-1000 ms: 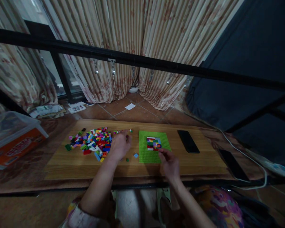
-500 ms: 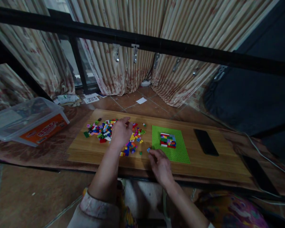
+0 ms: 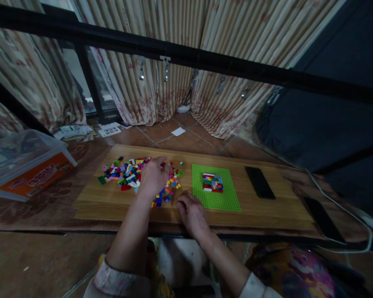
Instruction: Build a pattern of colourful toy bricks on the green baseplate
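Observation:
My left hand [image 3: 154,176] is over the loose pile of coloured toy bricks [image 3: 132,171], its visible fingers bent and slightly apart; bricks under the palm are hidden. My right hand [image 3: 192,213] rests on the wooden board just right of the pile. Its fingers are pinched together low on the board, and what they hold, if anything, is too small and covered to name. Right of it lies a green studded baseplate [image 3: 231,198]. On this baseplate sits a low, roughly square build of multicoloured bricks [image 3: 213,183], with white and red rows along its edges.
A black phone [image 3: 260,183] lies on the wooden board [image 3: 286,211], and another dark slab [image 3: 323,219] sits beyond its right end. A clear plastic box [image 3: 27,165] with an orange label stands at left. A black metal bar [image 3: 186,54] crosses above. A white cable [image 3: 323,192] curves at right.
My right hand has moved left, away from the baseplate and toward the pile; the light blue brick at its fingertips no longer shows. My left hand stays over the pile. The view has shifted slightly.

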Available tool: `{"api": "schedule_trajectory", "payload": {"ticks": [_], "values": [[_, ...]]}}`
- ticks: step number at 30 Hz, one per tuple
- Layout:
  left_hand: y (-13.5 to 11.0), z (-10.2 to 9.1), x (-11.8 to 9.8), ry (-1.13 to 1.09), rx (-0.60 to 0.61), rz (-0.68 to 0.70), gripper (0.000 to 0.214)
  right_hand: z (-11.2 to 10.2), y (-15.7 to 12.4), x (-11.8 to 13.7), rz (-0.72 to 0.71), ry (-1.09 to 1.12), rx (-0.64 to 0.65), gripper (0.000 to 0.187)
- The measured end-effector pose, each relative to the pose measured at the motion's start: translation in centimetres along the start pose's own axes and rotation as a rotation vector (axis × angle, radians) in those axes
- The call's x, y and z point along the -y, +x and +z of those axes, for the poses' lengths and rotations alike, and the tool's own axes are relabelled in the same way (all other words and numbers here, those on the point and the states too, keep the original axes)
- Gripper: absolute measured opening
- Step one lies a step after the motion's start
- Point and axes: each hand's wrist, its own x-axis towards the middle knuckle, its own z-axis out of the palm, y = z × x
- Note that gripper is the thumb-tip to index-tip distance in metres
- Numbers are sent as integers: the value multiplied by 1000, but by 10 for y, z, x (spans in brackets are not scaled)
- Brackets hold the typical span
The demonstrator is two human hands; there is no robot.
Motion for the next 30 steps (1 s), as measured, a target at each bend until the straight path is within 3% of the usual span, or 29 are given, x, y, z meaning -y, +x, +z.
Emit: {"api": "schedule_trajectory", "payload": {"ticks": [8,13,17,22,30], "values": [[-7,20,-18,136,179,75,29,-28,-14,-33,210,329,-133,18],[-21,44,-32,193,266,167,27,-44,-14,-74,322,440,-361,27],[-38,67,-45,197,413,242,26,-57,-11,-95,317,368,-411,30],[-53,93,-52,136,539,261,34,-64,-5,-102,300,266,-397,27],[-52,115,-51,21,597,235,43,-55,9,-118,164,67,-458,17]]}}
